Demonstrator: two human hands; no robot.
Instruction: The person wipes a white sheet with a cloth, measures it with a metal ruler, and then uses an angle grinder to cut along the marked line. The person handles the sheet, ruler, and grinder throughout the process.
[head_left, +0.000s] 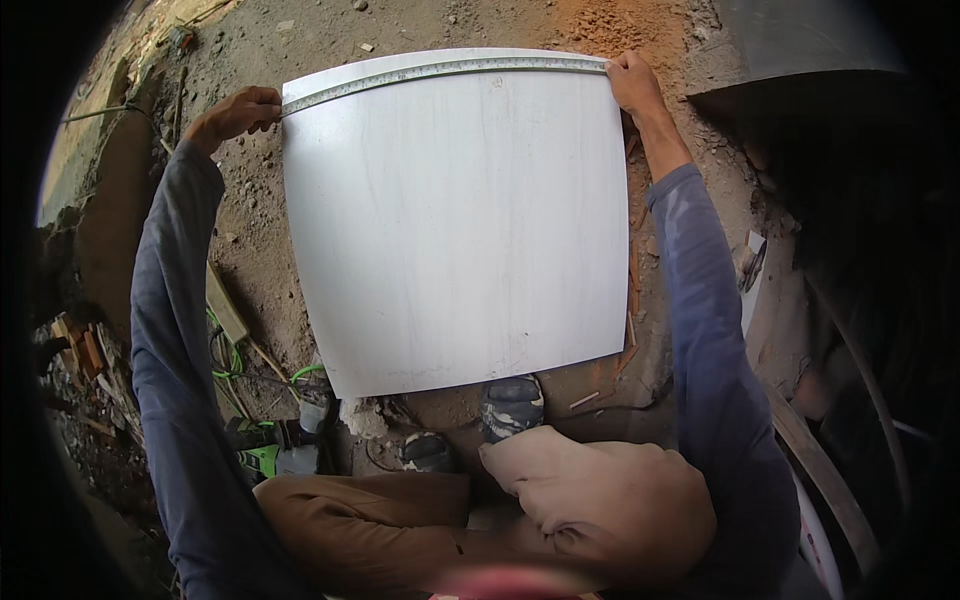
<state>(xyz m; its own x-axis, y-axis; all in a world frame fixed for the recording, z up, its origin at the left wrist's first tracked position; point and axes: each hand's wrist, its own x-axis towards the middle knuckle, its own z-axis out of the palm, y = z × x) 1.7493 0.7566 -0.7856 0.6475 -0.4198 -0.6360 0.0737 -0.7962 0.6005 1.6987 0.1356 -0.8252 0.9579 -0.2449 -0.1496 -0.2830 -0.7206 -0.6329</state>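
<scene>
A large white tile (465, 225) with faint grey streaks lies in front of me, over the dirt ground. Across its far part runs a metal measuring strip with graduations (442, 69), close to the far edge. My left hand (241, 114) pinches the strip's left end at the tile's left edge. At the far right corner, my right hand (632, 81) holds the other end between thumb and fingers. The fingertips partly hide both ends of the strip.
Green and black cables (232, 360) and a green power tool (262, 459) lie at the left. Thin reddish strips (634, 277) line the tile's right side. A dark sheet (810, 37) stands at the far right. My shoe (512, 409) is at the near edge.
</scene>
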